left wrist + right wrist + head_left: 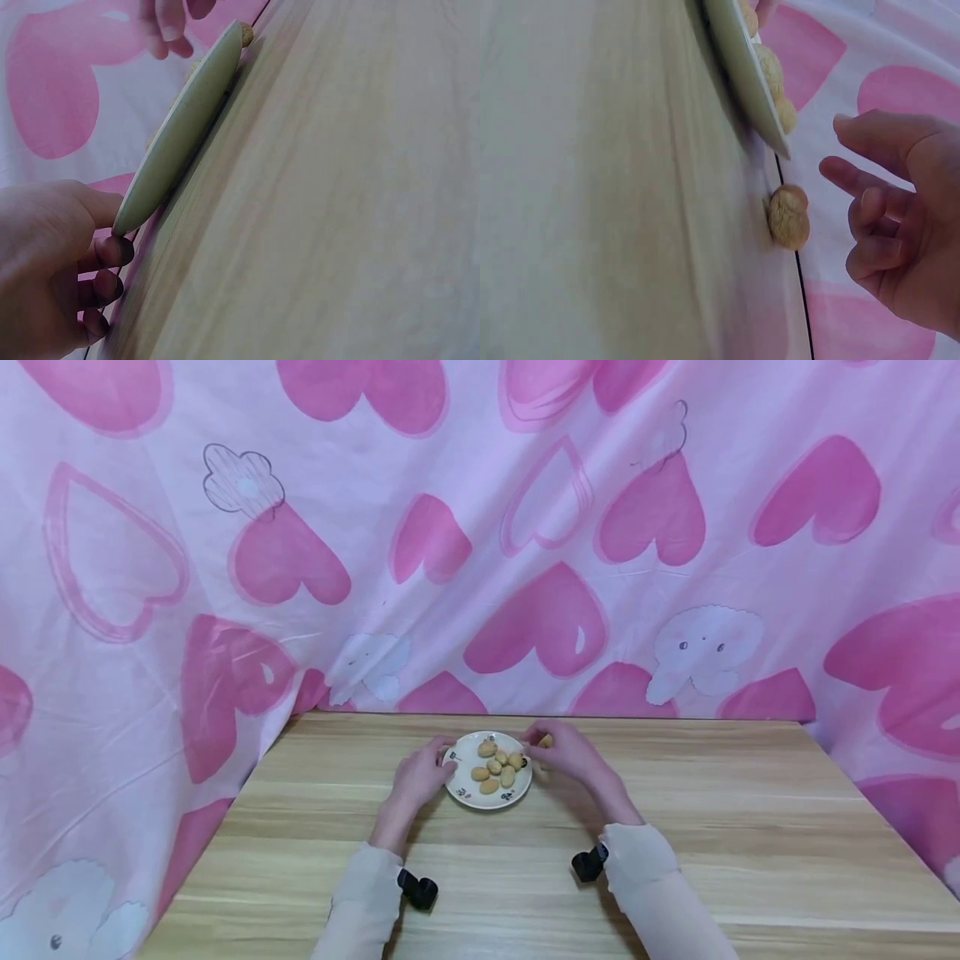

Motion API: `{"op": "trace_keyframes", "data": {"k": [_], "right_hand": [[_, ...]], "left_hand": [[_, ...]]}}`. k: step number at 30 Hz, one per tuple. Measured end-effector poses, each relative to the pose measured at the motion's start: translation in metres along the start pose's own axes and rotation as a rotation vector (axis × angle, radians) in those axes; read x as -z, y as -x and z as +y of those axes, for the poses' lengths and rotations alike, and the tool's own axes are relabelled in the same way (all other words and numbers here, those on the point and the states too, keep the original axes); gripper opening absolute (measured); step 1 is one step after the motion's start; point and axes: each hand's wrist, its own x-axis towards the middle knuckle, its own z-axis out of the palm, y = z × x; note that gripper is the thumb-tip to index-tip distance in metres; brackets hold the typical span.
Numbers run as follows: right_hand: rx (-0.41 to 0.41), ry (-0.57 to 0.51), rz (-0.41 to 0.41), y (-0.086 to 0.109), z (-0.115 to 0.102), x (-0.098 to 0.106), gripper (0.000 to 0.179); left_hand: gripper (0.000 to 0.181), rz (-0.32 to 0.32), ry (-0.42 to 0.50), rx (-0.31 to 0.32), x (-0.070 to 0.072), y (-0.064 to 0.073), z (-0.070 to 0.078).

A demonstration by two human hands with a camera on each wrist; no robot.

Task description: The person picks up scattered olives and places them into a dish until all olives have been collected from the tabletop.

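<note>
A small white plate (465, 752) with little printed figures on it stands near the back of the table. It bears several tan, oval food pieces (488, 786). My left hand (420, 774) pinches the plate's left rim, the thumb above and fingers at the edge beneath, as the left wrist view shows. Beyond the right rim my right hand (566, 752) hovers with thumb and forefinger apart, the other fingers loosely bent, holding nothing. In the right wrist view, tan crackled pieces (790, 217) lie on the table just off the rim, between plate and right hand.
The wooden table (750, 827) ends at the back against a pink cloth (525, 477) with hearts, which also hangs at both sides. A black wrist camera (417, 890) sits at the left cuff, another black camera (589, 863) at the right.
</note>
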Motion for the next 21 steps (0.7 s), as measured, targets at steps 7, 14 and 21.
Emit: {"op": "trace_keyframes", "data": {"k": [7, 14, 21], "right_hand": [[-0.075, 0.028, 0.004, 0.009, 0.007, 0.006, 0.023], [-0.11, 0.023, 0.001, 0.017, 0.015, 0.01, 0.026], [-0.129, -0.021, -0.064, 0.021, 0.02, 0.01, 0.029]], "left_hand": [[0.042, 0.006, -0.015, 0.0, -0.002, 0.0, -0.001], [0.042, 0.01, -0.015, -0.004, -0.002, 0.0, -0.001], [0.041, 0.008, -0.005, -0.005, -0.001, -0.001, -0.002]]}}
